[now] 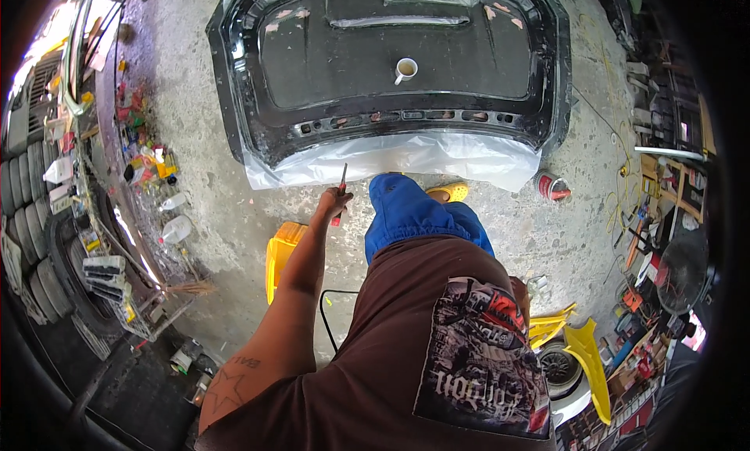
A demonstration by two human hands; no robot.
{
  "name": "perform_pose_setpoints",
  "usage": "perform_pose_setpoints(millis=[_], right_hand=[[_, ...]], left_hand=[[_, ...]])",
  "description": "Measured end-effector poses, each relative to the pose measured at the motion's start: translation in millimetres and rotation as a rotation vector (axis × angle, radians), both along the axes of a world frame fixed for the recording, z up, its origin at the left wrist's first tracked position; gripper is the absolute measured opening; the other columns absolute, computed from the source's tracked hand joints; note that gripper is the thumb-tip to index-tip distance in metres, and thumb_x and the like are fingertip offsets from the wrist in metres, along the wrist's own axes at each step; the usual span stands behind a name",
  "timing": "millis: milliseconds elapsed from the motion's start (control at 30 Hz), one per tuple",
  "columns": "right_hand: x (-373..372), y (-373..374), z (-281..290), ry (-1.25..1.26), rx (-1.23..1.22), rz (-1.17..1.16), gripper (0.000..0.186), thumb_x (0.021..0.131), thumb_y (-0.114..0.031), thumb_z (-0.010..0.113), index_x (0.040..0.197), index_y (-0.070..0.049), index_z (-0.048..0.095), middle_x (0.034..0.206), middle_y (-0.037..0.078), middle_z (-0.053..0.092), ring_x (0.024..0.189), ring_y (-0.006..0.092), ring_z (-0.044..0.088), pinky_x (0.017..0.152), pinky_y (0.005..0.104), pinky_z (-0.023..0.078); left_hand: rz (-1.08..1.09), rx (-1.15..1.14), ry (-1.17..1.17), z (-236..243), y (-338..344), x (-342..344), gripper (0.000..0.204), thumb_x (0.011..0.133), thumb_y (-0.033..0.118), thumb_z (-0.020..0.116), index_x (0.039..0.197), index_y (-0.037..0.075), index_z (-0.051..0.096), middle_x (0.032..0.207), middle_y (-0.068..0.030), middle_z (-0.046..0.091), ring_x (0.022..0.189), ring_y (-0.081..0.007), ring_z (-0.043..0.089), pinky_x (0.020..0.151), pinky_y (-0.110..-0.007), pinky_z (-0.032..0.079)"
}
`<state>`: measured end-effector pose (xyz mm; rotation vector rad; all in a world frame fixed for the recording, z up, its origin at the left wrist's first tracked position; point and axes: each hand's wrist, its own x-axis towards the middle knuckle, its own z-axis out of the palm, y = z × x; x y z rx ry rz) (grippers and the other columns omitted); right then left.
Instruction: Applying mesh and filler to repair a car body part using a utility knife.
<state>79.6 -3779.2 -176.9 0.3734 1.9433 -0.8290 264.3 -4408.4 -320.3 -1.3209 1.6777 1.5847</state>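
Observation:
My left hand (334, 200) is closed round a slim red-handled tool (337, 220) with a thin dark blade or shaft pointing away from me. Its exact kind is too small to tell. The hand is over the concrete floor, just short of clear plastic sheeting (391, 160) that sticks out from under a black car hood (312, 68). A white mug (406, 69) with a pale brown drink stands on the hood panel. At my right side, a small dark part of my right arm or hand (519, 293) shows beside the shirt; its fingers are hidden.
A yellow plastic piece (280, 255) is beside my left forearm. A red can (551, 187) lies near the sheeting's right corner. Yellow panels (587, 365) and a wheel (559, 368) are at lower right. Tires (31, 224) and bottles (176, 230) line the left; cluttered shelves line the right.

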Motion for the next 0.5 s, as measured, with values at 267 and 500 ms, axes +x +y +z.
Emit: perform_pose_setpoints(millis=[267, 500], right_hand=[[-73.2, -60.3, -13.7, -0.221, -0.064, 0.204, 0.034, 0.096, -0.03, 0.066, 0.116, -0.003, 0.069, 0.099, 0.009, 0.074, 0.082, 0.0169, 0.069, 0.072, 0.031, 0.057], [-148.5, -146.9, -46.5, -0.009, -0.076, 0.202, 0.031, 0.097, -0.026, 0.061, 0.119, -0.005, 0.067, 0.099, 0.005, 0.071, 0.081, 0.0141, 0.065, 0.072, 0.0273, 0.053]], left_hand=[[0.19, -0.057, -0.023, 83.5, 35.5, 7.3, 0.043, 0.09, 0.042, 0.071, 0.085, 0.0, 0.065, 0.066, -0.0086, 0.066, 0.057, -0.0137, 0.063, 0.054, -0.031, 0.048], [0.369, -0.042, -0.109, 98.5, 68.5, 88.8, 0.04, 0.09, 0.038, 0.07, 0.091, -0.001, 0.068, 0.065, -0.0071, 0.065, 0.06, -0.0149, 0.065, 0.057, -0.031, 0.05]])
